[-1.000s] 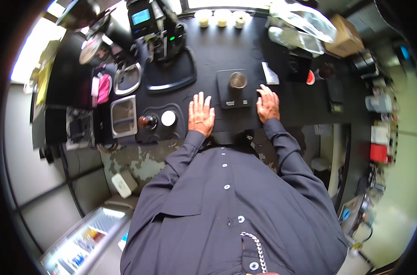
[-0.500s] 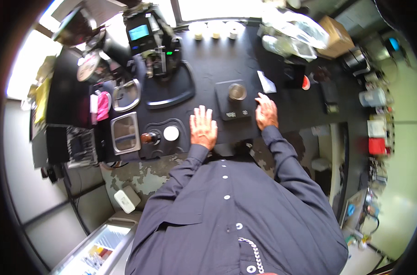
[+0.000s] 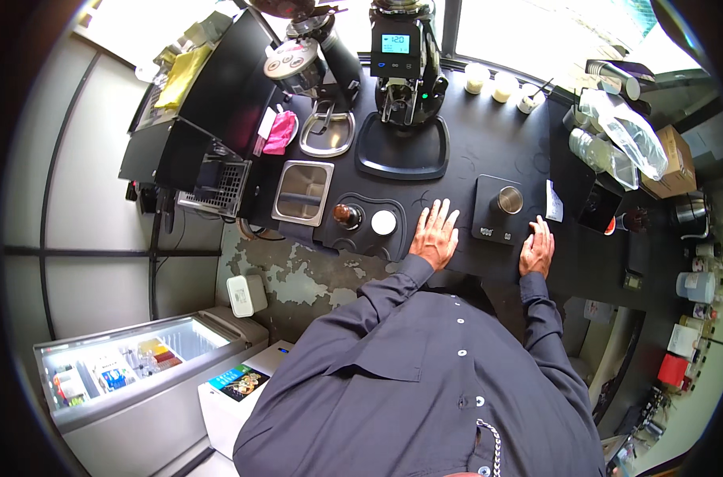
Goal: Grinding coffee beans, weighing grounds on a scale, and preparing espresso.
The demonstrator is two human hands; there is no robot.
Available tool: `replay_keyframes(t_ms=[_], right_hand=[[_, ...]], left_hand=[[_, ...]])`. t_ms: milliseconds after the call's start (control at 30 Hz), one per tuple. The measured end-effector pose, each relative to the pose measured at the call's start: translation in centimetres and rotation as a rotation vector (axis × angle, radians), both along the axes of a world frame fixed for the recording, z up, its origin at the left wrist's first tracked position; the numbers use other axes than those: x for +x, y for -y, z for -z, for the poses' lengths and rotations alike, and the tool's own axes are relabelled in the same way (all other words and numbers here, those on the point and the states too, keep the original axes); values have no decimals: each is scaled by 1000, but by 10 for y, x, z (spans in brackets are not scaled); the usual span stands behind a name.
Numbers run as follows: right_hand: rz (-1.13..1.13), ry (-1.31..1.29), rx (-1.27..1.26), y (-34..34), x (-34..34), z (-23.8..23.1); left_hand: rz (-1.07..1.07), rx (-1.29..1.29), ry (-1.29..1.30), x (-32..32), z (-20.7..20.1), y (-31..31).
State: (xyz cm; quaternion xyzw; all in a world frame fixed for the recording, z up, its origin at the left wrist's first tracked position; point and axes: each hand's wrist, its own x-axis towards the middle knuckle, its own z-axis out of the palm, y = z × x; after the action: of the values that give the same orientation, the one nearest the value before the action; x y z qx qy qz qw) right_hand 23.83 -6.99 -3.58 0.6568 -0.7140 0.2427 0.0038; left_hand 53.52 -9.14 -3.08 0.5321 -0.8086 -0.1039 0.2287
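We had the metal cup [image 3: 507,200] set on the lit scale [image 3: 492,221] and the tamper [image 3: 346,215] unheld; our left hand [image 3: 435,234] and right hand [image 3: 538,248] rested empty on the counter [image 3: 488,135].

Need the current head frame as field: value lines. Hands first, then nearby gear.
left hand: palm down on black counter, fingers spread, holding nothing
right hand: palm down, right of the scale, holding nothing
scale: black, display lit, between the hands
metal cup: on the scale
black mat: left of left hand; holds brown-handled tool and round white item
grinder-like machine: far side, screen lit
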Motion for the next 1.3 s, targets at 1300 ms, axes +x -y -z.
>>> replay_keyframes(t_ms=[1300], right_hand=[[-571, 1328, 374, 74, 222, -148]], left_hand=[[-303, 163, -786, 145, -136, 34]])
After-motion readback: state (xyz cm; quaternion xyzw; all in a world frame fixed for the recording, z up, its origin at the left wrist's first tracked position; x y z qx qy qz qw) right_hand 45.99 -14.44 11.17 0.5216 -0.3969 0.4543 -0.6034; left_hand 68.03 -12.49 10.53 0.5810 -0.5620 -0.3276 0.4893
